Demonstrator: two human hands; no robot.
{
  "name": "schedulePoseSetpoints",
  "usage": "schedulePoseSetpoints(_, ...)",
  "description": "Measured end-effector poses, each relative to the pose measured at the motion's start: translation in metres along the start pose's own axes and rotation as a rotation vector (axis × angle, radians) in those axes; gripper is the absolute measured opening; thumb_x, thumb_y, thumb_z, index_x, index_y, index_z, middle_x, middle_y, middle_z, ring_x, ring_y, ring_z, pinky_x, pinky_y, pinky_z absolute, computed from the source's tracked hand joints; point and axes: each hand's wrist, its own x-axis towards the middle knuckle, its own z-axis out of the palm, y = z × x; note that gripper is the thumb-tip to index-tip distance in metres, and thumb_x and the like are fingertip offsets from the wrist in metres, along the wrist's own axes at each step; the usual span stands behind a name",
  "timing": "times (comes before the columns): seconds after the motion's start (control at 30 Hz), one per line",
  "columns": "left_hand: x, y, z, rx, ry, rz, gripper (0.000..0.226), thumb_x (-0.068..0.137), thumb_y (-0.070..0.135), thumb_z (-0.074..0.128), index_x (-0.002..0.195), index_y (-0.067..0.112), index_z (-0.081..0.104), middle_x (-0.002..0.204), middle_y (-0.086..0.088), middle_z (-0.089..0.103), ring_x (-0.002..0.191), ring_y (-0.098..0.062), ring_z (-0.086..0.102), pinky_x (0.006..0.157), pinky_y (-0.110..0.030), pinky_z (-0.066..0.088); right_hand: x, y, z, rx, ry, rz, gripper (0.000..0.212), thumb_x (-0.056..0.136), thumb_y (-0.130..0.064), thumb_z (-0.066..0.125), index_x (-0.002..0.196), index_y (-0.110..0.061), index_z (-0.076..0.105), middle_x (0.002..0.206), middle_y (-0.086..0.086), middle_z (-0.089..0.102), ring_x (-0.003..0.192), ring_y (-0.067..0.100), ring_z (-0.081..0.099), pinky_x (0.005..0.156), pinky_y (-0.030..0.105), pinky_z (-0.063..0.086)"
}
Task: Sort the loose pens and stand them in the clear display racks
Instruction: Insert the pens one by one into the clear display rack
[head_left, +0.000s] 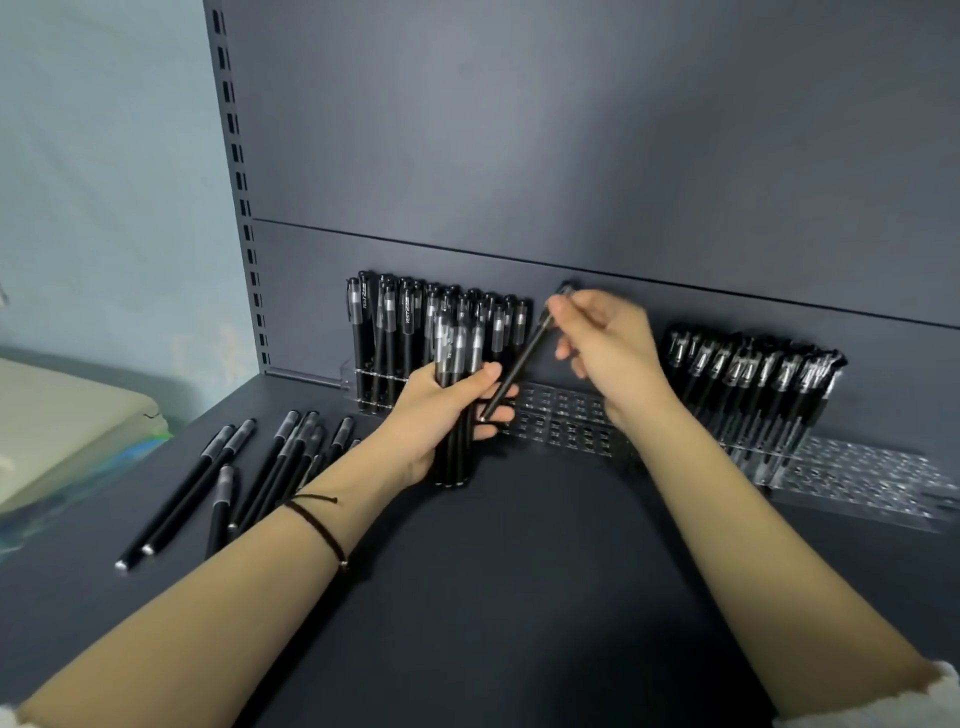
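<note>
My left hand (441, 415) grips an upright bundle of black pens (457, 364) above the dark shelf. My right hand (605, 345) pinches the upper end of a single black pen (519, 364), which slants down-left with its tip by my left fingers. Behind my hands, a clear rack (566, 421) lies along the back panel; its left part holds standing black pens (405, 332), its middle holes are bare. A second clear rack (857, 475) on the right holds more standing pens (753, 374) in its rear rows. Several loose black pens (249, 467) lie on the shelf to the left.
The dark shelf surface (545, 571) stretches toward me. A grey back panel (571, 156) and a slotted upright post (244, 208) bound the shelf. A pale cushion-like object (62, 415) sits beyond the shelf's left edge.
</note>
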Motion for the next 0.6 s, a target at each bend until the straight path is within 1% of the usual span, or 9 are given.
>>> schedulePoseSetpoints(0.07,0.002,-0.003,-0.007,0.004,0.04,-0.022,0.022,0.093,0.025,0.063,0.105,0.007,0.064,0.092,-0.005,0.077,0.056,-0.01,0.065,0.05,-0.021,0.05,0.003,-0.002,-0.003,-0.102,0.105,-0.126,0.018,0.096,-0.022,0.059,0.078,-0.025,0.058,0.06,-0.01,0.056,0.045,-0.001,0.047,0.054,0.013,0.039)
schedulePoseSetpoints(0.17,0.004,-0.005,-0.009,0.038,0.098,0.001,0.024,0.094,0.028,0.062,0.106,0.007,0.06,0.084,-0.003,0.076,0.046,-0.009,0.051,0.046,-0.022,0.043,0.003,0.0,-0.002,-0.137,0.197,-0.266,0.011,0.096,-0.02,0.058,0.086,-0.023,0.057,0.069,-0.012,0.058,0.048,-0.002,0.052,0.056,0.009,0.041)
schedulePoseSetpoints(0.27,0.002,-0.006,-0.005,0.073,0.097,0.021,0.037,0.094,0.035,0.061,0.114,0.005,0.055,0.07,0.0,0.07,0.042,-0.01,0.041,0.044,-0.023,0.039,0.005,0.009,0.001,-0.174,0.231,-0.299,0.006,0.095,-0.02,0.06,0.089,-0.021,0.058,0.073,-0.014,0.06,0.055,0.0,0.053,0.062,0.015,0.044)
schedulePoseSetpoints(0.37,0.001,-0.006,-0.003,0.042,0.098,0.016,0.06,0.093,0.044,0.06,0.132,0.002,0.043,0.065,-0.003,0.064,0.041,-0.011,0.038,0.043,-0.023,0.038,0.005,0.019,0.004,-0.203,0.205,-0.277,0.004,0.095,-0.021,0.061,0.091,-0.021,0.059,0.075,-0.014,0.062,0.059,0.002,0.055,0.064,0.016,0.044)
schedulePoseSetpoints(0.4,0.001,-0.005,-0.004,0.018,0.099,0.021,0.056,0.093,0.043,0.059,0.129,0.003,0.045,0.065,-0.004,0.063,0.04,-0.011,0.037,0.042,-0.023,0.037,0.005,0.022,0.005,-0.223,0.186,-0.271,0.003,0.094,-0.022,0.061,0.092,-0.021,0.06,0.077,-0.013,0.063,0.061,0.004,0.056,0.066,0.018,0.045)
schedulePoseSetpoints(0.43,0.002,-0.004,-0.004,-0.008,0.098,0.023,0.044,0.095,0.041,0.058,0.118,0.005,0.048,0.064,-0.004,0.062,0.039,-0.011,0.037,0.041,-0.023,0.036,0.005,0.024,0.006,-0.252,0.164,-0.268,0.003,0.094,-0.023,0.062,0.092,-0.022,0.061,0.078,-0.012,0.064,0.062,0.007,0.057,0.067,0.022,0.047)
schedulePoseSetpoints(0.5,0.003,-0.002,-0.005,-0.055,0.09,0.018,0.027,0.098,0.035,0.053,0.102,0.01,0.046,0.063,-0.004,0.06,0.038,-0.012,0.036,0.039,-0.022,0.033,0.005,0.026,0.011,-0.322,0.106,-0.247,0.006,0.093,-0.026,0.063,0.093,-0.02,0.066,0.083,-0.006,0.068,0.066,0.013,0.061,0.07,0.035,0.054)
schedulePoseSetpoints(0.57,0.004,-0.001,-0.005,-0.071,0.088,0.016,0.016,0.099,0.027,0.048,0.099,0.012,0.042,0.063,-0.003,0.058,0.038,-0.011,0.035,0.038,-0.021,0.03,0.005,0.027,0.017,-0.383,0.07,-0.223,0.015,0.092,-0.028,0.064,0.098,-0.016,0.071,0.088,-0.004,0.07,0.069,0.016,0.063,0.072,0.044,0.057)
schedulePoseSetpoints(0.6,0.003,-0.002,-0.005,-0.074,0.089,0.016,0.012,0.098,0.022,0.045,0.1,0.011,0.042,0.063,-0.003,0.058,0.039,-0.011,0.035,0.038,-0.021,0.029,0.004,0.027,0.021,-0.403,0.056,-0.214,0.017,0.092,-0.027,0.064,0.099,-0.014,0.072,0.087,-0.004,0.07,0.067,0.016,0.063,0.073,0.045,0.057)
